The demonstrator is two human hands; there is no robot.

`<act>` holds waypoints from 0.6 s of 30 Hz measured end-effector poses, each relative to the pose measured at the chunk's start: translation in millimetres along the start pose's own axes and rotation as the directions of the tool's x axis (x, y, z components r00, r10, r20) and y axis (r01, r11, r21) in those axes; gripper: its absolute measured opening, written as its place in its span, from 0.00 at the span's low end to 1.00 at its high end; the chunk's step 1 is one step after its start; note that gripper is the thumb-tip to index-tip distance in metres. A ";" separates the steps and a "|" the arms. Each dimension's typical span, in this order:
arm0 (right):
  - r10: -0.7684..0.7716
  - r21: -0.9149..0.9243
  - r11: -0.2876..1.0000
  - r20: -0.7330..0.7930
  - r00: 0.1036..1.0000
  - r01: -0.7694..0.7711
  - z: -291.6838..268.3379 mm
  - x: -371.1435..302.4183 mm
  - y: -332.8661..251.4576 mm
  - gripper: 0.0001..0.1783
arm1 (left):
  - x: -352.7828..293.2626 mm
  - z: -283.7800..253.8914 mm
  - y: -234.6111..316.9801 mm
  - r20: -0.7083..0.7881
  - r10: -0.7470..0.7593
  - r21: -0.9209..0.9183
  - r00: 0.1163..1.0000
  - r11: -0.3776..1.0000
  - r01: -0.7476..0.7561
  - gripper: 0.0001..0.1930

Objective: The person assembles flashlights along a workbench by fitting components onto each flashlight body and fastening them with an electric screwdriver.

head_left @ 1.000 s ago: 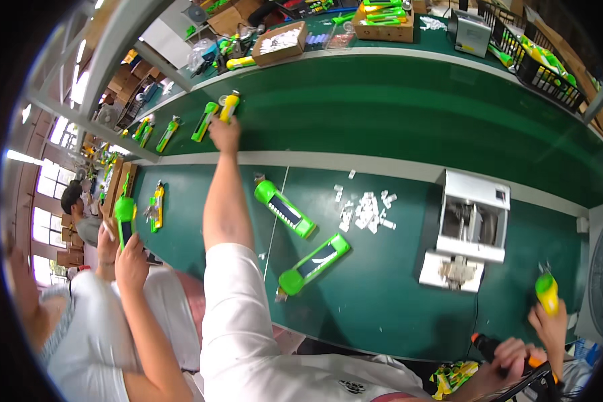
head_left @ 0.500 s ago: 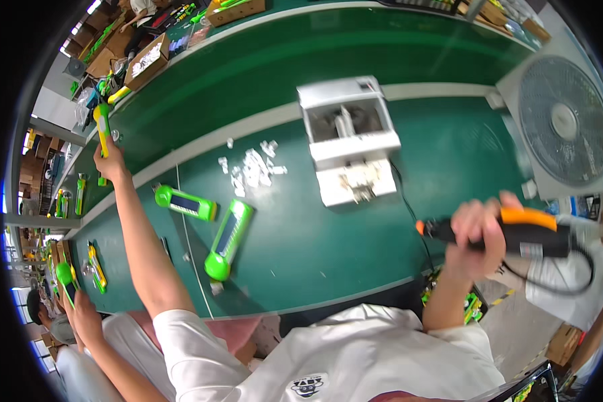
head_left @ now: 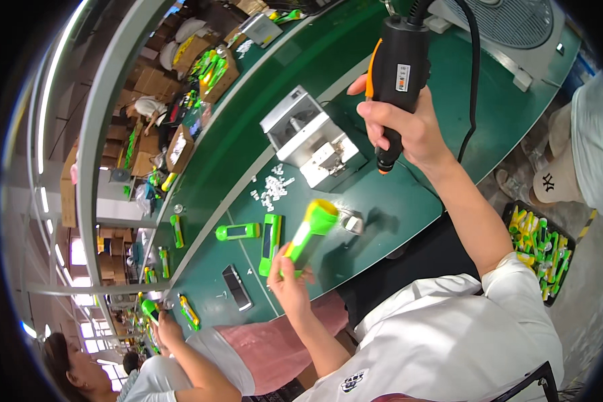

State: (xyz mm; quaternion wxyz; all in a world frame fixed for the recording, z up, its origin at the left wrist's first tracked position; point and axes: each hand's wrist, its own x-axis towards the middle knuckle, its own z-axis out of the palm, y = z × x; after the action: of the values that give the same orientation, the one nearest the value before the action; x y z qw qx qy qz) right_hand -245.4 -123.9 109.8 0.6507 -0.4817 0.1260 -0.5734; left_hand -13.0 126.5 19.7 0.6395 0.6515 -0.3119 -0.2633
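Note:
My left hand (head_left: 289,285) is closed around a green and yellow flashlight (head_left: 308,234), held tilted above the table with its wide head up and away from me. Right by that head is a clear, silvery piece (head_left: 352,222); whether it is joined to the flashlight I cannot tell. My right hand (head_left: 409,127) grips a black and orange electric screwdriver (head_left: 400,74), tip pointing down, its cable at the top. The tip is well apart from the flashlight. Two green flashlights with dark panels lie left of my left hand, one crosswise (head_left: 238,232), one lengthwise (head_left: 271,244).
A silver box-shaped machine (head_left: 301,124) stands mid-table beside a pile of small white parts (head_left: 275,189). A phone (head_left: 237,288) lies at left, near a co-worker (head_left: 201,362). A fan (head_left: 509,20) stands far right; a crate of flashlights (head_left: 539,251) is on the floor.
My left hand has come back from the far left with the flashlight to the table's middle. My right hand has raised the screwdriver and turned it tip-down. The view has swung.

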 end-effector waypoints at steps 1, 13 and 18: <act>0.027 0.011 1.000 0.029 0.999 -0.027 -3.4 -0.3 0.1 0.16 | -0.8 11.1 -1.5 0.074 -0.071 0.030 0.995 0.997 0.069 0.22; 0.110 0.024 0.993 0.098 0.989 -0.112 3.0 12.2 40.0 0.14 | 60.2 62.4 -31.6 0.406 0.275 0.697 0.872 0.524 -0.490 0.08; -0.067 -0.056 0.995 0.181 0.981 0.079 16.5 16.7 56.2 0.14 | 60.3 61.5 -35.9 0.330 0.263 0.637 0.907 0.647 -0.420 0.10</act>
State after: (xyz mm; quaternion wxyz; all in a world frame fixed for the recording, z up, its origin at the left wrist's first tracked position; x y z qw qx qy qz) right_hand -193.3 -137.3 81.3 0.6223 -0.5558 0.0675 -0.5471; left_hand -16.0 40.1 -15.3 0.3492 0.7407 -0.5700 -0.0672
